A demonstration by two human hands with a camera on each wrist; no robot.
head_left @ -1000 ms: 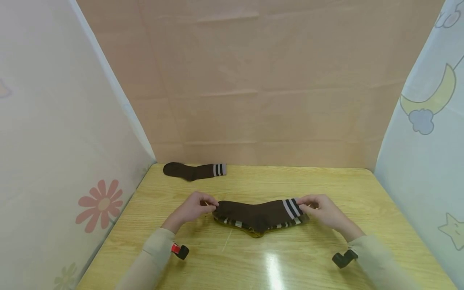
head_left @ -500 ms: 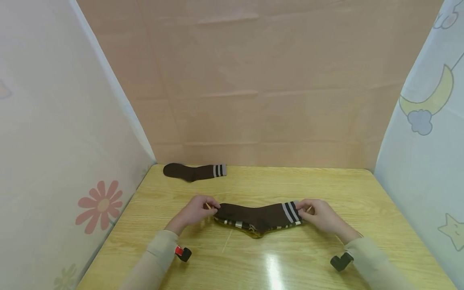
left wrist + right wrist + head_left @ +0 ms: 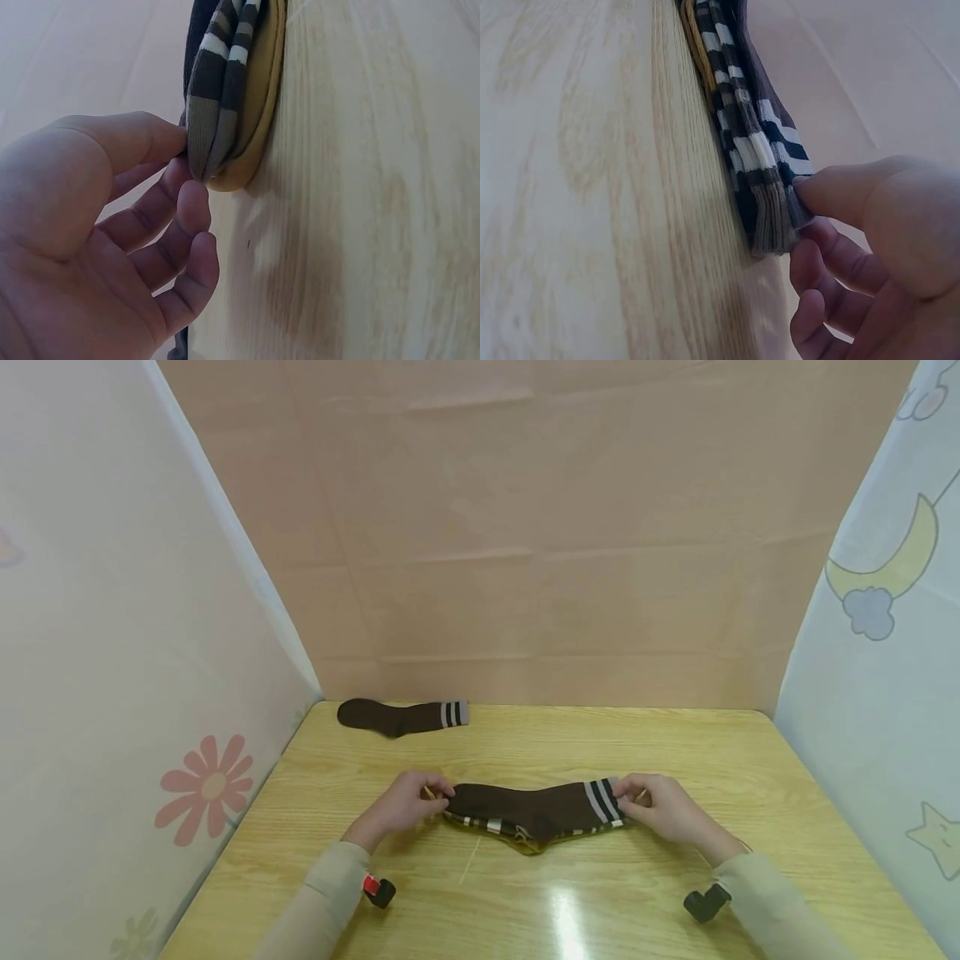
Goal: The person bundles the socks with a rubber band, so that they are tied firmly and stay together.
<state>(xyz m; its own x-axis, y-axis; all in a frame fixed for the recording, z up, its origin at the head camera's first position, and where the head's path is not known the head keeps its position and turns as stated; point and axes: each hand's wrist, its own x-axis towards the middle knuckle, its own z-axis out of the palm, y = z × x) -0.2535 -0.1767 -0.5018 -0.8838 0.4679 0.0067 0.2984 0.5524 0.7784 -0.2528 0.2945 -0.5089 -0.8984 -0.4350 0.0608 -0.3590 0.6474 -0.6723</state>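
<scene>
A dark brown sock [image 3: 517, 806] with grey and black cuff stripes lies flat on top of a stack of socks on the table. Its toe end, at the left, is pinched by my left hand [image 3: 401, 806]. At the cuff, my right hand [image 3: 663, 806] pinches the other end between thumb and fingers. Beneath it, striped socks [image 3: 214, 75] in brown, white and black show along the edge. Under those lies a mustard sock [image 3: 259, 112], with its heel showing at the front in the head view. The brown sock's toe is mostly hidden in the left wrist view.
Another dark brown sock [image 3: 390, 717] with a striped cuff lies at the back left of the wooden table [image 3: 570, 752]. A tan backdrop [image 3: 525, 568] stands behind, and pale patterned curtains [image 3: 150, 610] close off both sides.
Both hands have come down slightly, lowering the brown sock onto the stack so that less of the striped socks shows. Over the last half second they have hardly moved.
</scene>
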